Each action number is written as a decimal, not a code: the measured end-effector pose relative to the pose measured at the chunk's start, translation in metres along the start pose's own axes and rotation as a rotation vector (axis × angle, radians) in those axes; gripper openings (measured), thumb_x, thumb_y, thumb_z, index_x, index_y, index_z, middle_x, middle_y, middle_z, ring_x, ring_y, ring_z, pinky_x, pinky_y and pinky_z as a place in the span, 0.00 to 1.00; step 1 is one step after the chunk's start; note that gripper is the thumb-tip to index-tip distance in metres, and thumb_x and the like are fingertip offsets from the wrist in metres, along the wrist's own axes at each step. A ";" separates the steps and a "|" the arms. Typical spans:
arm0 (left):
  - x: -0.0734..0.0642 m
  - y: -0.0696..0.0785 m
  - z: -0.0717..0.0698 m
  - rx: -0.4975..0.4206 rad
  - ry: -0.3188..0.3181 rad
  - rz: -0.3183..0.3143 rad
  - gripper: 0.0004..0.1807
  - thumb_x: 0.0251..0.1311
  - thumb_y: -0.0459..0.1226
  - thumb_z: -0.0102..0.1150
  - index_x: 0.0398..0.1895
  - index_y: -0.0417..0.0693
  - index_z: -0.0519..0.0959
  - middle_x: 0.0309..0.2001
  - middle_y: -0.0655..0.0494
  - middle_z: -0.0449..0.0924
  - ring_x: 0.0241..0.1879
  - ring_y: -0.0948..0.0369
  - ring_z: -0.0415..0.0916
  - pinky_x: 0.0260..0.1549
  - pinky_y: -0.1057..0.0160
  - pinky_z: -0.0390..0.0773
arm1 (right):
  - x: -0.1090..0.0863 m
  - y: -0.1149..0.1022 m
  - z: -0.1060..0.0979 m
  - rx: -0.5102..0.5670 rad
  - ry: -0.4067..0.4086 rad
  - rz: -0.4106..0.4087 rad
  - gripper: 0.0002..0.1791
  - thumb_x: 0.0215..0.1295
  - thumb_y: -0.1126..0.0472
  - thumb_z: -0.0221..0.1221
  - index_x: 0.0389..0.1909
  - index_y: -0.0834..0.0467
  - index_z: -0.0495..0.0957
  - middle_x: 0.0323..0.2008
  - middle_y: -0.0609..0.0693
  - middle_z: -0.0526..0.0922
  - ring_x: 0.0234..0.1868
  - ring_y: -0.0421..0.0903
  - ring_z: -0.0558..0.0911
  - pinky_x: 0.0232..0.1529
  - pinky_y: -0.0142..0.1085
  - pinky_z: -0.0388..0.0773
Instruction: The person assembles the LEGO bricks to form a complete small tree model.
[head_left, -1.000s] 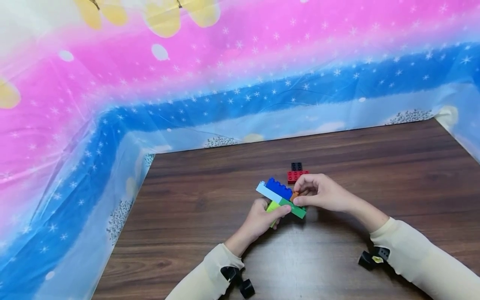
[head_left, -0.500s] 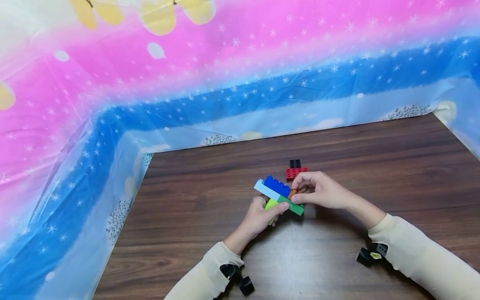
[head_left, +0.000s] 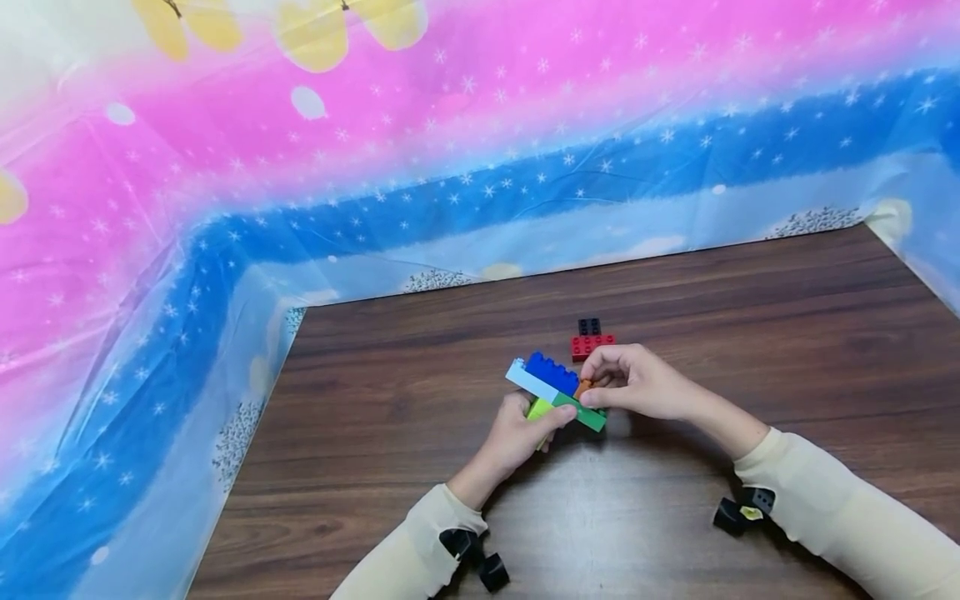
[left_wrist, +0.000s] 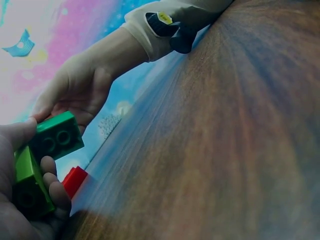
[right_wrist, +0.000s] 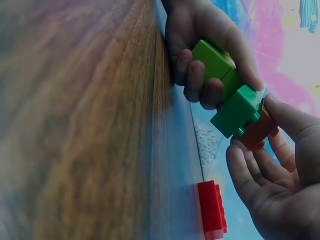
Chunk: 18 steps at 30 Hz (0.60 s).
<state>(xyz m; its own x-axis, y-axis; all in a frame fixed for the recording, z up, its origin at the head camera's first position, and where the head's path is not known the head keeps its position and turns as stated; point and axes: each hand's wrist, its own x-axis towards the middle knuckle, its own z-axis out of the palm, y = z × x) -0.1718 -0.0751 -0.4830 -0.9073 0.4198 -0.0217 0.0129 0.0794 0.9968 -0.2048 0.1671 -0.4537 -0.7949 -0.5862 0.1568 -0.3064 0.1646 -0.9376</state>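
A tilted assembly of toy building bricks is held up over the table. My left hand [head_left: 516, 435] grips its lime green brick [right_wrist: 214, 61], fingers curled round it and the thumb on the dark green brick [head_left: 579, 412]. A light blue brick [head_left: 531, 382] joins the green one end to end, and a blue brick [head_left: 553, 372] sits on top of them. Beside the blue brick, my right hand [head_left: 640, 385] pinches an orange brick [right_wrist: 259, 129] between thumb and fingers. In the right wrist view the orange brick is against the green brick's studded face; whether it is fully pressed on I cannot tell.
Behind the hands, a red brick [head_left: 592, 346] and a small black brick [head_left: 589, 327] lie on the brown wooden table [head_left: 390, 392]. A patterned pink and blue cloth [head_left: 450, 167] hangs along the table's far and left edges.
The head view has shifted slightly. Both hands keep their hold on the assembly and the orange brick, with hardly any movement between them.
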 end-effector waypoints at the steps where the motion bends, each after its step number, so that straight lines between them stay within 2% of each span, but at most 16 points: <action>1: 0.000 0.000 0.000 0.000 0.002 0.006 0.14 0.72 0.42 0.65 0.35 0.38 0.80 0.21 0.54 0.74 0.20 0.61 0.69 0.21 0.66 0.76 | 0.001 0.000 0.000 -0.001 0.004 -0.002 0.09 0.67 0.67 0.70 0.44 0.61 0.81 0.38 0.52 0.87 0.40 0.48 0.86 0.42 0.37 0.86; 6: 0.001 0.000 -0.001 -0.005 0.001 0.010 0.14 0.72 0.42 0.65 0.32 0.40 0.80 0.20 0.54 0.73 0.19 0.61 0.69 0.21 0.66 0.75 | 0.001 0.001 0.001 0.001 0.013 -0.016 0.08 0.67 0.68 0.70 0.43 0.60 0.81 0.38 0.53 0.87 0.40 0.48 0.85 0.40 0.38 0.85; 18: 0.001 -0.001 -0.001 -0.001 0.007 0.014 0.13 0.72 0.42 0.65 0.33 0.40 0.80 0.20 0.57 0.74 0.19 0.62 0.68 0.21 0.66 0.75 | 0.000 0.000 0.003 -0.026 0.024 -0.026 0.08 0.68 0.67 0.70 0.43 0.59 0.82 0.39 0.52 0.87 0.40 0.48 0.86 0.39 0.38 0.85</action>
<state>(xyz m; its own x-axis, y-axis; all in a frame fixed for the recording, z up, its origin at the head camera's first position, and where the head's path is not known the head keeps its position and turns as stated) -0.1733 -0.0757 -0.4835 -0.9100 0.4145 -0.0068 0.0254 0.0720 0.9971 -0.2033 0.1647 -0.4546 -0.7984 -0.5717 0.1890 -0.3406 0.1699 -0.9247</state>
